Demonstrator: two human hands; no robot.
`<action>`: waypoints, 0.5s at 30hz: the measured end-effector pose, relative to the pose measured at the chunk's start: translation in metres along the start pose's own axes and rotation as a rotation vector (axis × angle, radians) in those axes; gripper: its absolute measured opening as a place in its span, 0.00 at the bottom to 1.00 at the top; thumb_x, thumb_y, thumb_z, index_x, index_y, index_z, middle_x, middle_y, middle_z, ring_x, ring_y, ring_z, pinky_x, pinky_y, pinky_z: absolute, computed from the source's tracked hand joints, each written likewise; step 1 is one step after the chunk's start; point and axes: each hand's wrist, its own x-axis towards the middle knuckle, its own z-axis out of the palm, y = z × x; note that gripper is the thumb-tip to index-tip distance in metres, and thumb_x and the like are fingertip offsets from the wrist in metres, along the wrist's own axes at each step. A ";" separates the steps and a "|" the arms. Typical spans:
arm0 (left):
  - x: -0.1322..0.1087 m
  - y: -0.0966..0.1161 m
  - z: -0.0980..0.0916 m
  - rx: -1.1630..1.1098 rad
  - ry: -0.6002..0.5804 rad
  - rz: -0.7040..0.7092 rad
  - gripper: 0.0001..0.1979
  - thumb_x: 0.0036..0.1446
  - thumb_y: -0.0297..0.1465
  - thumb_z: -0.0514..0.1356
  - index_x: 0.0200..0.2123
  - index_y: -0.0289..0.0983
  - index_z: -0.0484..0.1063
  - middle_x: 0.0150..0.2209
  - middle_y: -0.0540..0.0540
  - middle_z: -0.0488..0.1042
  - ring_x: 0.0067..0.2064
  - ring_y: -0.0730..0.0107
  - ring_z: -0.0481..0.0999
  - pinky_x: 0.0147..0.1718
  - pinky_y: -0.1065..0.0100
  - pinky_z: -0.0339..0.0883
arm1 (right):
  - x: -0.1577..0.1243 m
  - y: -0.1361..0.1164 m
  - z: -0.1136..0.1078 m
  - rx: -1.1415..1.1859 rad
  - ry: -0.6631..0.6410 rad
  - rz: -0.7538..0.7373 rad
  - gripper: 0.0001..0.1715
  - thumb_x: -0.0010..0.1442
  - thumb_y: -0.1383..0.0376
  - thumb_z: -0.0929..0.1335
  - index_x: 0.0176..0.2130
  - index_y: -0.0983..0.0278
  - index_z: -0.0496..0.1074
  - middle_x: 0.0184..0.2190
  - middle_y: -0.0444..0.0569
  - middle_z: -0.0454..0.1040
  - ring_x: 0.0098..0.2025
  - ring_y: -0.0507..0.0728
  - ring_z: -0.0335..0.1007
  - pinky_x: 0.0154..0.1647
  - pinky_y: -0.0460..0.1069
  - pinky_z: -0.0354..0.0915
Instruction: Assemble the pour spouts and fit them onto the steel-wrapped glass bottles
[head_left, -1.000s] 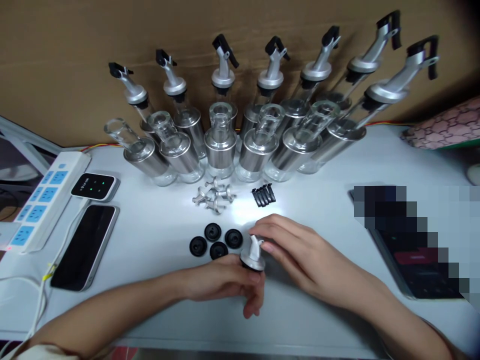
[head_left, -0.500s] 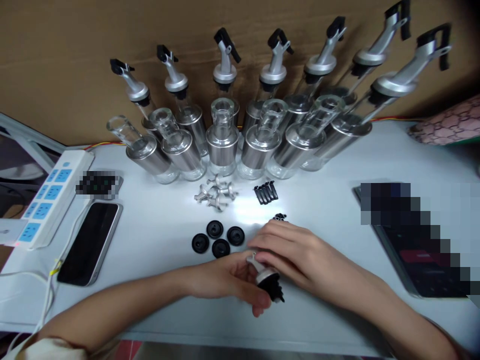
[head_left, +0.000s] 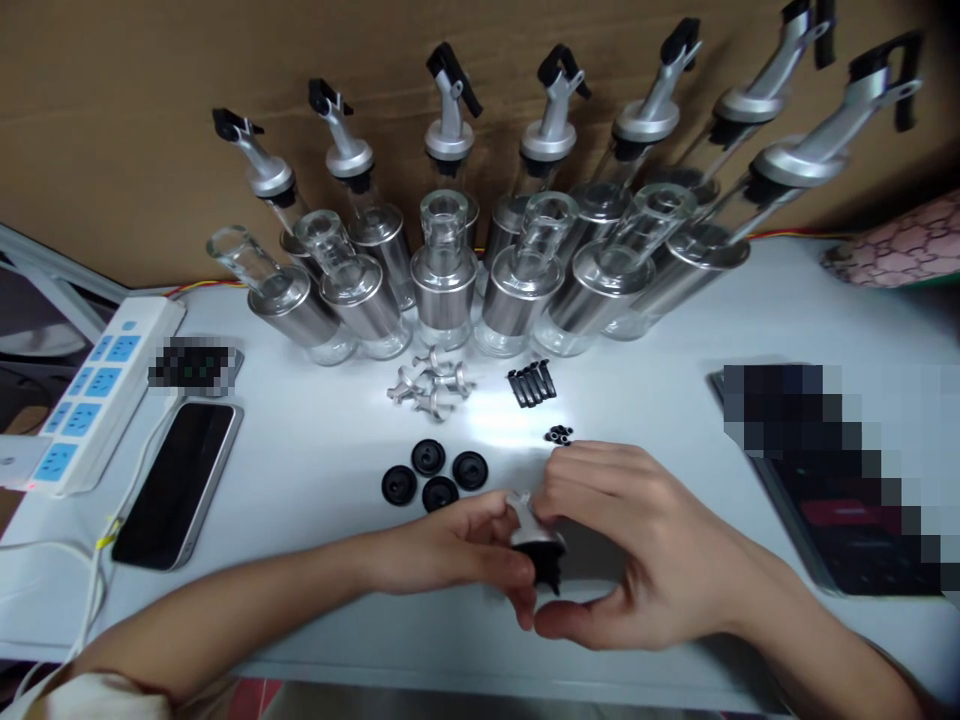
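Note:
A pourer spout (head_left: 534, 530), silver on top with a ribbed black stopper below, is held in my left hand (head_left: 457, 550), its fingers and thumb closed around it. Around the right side of the spout curves my right hand (head_left: 637, 540). Its fingertips are at the silver neck, touching or very near it, while the thumb is spread away below the stopper. Several black round caps (head_left: 470, 470) lie just beyond my left hand. Small black pieces (head_left: 559, 435) rest by my right knuckles. Farther back are loose silver spout tops (head_left: 435, 402) and a row of black levers (head_left: 531, 384).
Open-necked glass bottles (head_left: 444, 290) with metal bands stand behind the parts. Behind them are bottles fitted with spouts (head_left: 549, 140), against a cardboard panel (head_left: 135, 60). A power strip (head_left: 90, 390) and a phone (head_left: 178, 485) lie left, a dark tablet (head_left: 810, 500) right.
My right hand has shifted right and opened, with its thumb now visible and apart from the fingers. The spout in my left hand has turned more upright.

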 end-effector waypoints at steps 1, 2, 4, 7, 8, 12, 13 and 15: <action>0.000 -0.001 0.000 -0.022 -0.021 0.005 0.23 0.49 0.43 0.69 0.39 0.36 0.65 0.33 0.51 0.69 0.33 0.74 0.70 0.35 0.68 0.58 | 0.000 0.000 0.000 -0.008 0.000 -0.003 0.18 0.54 0.51 0.70 0.28 0.62 0.65 0.20 0.41 0.66 0.22 0.51 0.59 0.24 0.48 0.54; 0.001 -0.001 0.000 -0.035 -0.036 0.008 0.23 0.50 0.44 0.68 0.40 0.36 0.65 0.32 0.51 0.70 0.31 0.74 0.71 0.35 0.68 0.58 | 0.000 0.000 0.000 -0.010 -0.002 -0.003 0.17 0.55 0.52 0.69 0.29 0.62 0.66 0.21 0.42 0.67 0.23 0.51 0.59 0.24 0.48 0.55; 0.001 -0.001 0.001 -0.037 -0.053 0.003 0.24 0.50 0.44 0.69 0.41 0.36 0.65 0.30 0.51 0.71 0.28 0.74 0.71 0.34 0.67 0.59 | 0.000 0.000 -0.001 0.006 -0.008 0.004 0.12 0.57 0.56 0.68 0.31 0.63 0.67 0.22 0.43 0.69 0.24 0.52 0.62 0.25 0.48 0.57; 0.001 0.002 0.002 -0.078 -0.060 -0.005 0.24 0.49 0.46 0.68 0.39 0.34 0.66 0.28 0.51 0.71 0.26 0.73 0.71 0.35 0.65 0.61 | 0.000 0.000 -0.004 0.059 -0.013 0.028 0.06 0.57 0.64 0.66 0.35 0.65 0.69 0.25 0.46 0.71 0.27 0.53 0.65 0.28 0.49 0.61; 0.001 0.002 0.003 -0.108 -0.059 -0.012 0.23 0.50 0.47 0.66 0.37 0.34 0.67 0.28 0.50 0.72 0.26 0.72 0.72 0.35 0.64 0.62 | 0.000 0.000 -0.005 0.079 -0.009 0.035 0.06 0.58 0.65 0.66 0.37 0.65 0.69 0.26 0.46 0.72 0.27 0.53 0.66 0.29 0.49 0.62; 0.001 0.003 0.002 -0.152 -0.060 -0.060 0.22 0.57 0.48 0.56 0.31 0.32 0.70 0.26 0.47 0.72 0.28 0.68 0.72 0.38 0.64 0.62 | -0.001 0.000 -0.008 0.150 -0.006 0.050 0.09 0.62 0.65 0.65 0.42 0.65 0.70 0.27 0.47 0.73 0.29 0.53 0.68 0.30 0.49 0.64; 0.000 0.003 0.002 -0.138 -0.063 -0.068 0.22 0.58 0.47 0.54 0.30 0.32 0.71 0.25 0.47 0.72 0.28 0.68 0.72 0.39 0.64 0.62 | -0.001 0.000 -0.009 0.158 -0.008 0.060 0.10 0.62 0.65 0.64 0.44 0.65 0.70 0.28 0.47 0.73 0.30 0.54 0.69 0.31 0.49 0.65; 0.000 0.004 0.003 -0.089 -0.059 -0.076 0.19 0.57 0.43 0.54 0.28 0.33 0.71 0.25 0.47 0.72 0.29 0.68 0.72 0.39 0.64 0.61 | -0.001 -0.001 -0.010 0.159 0.002 0.095 0.12 0.63 0.65 0.64 0.48 0.64 0.68 0.30 0.47 0.75 0.32 0.54 0.71 0.34 0.49 0.67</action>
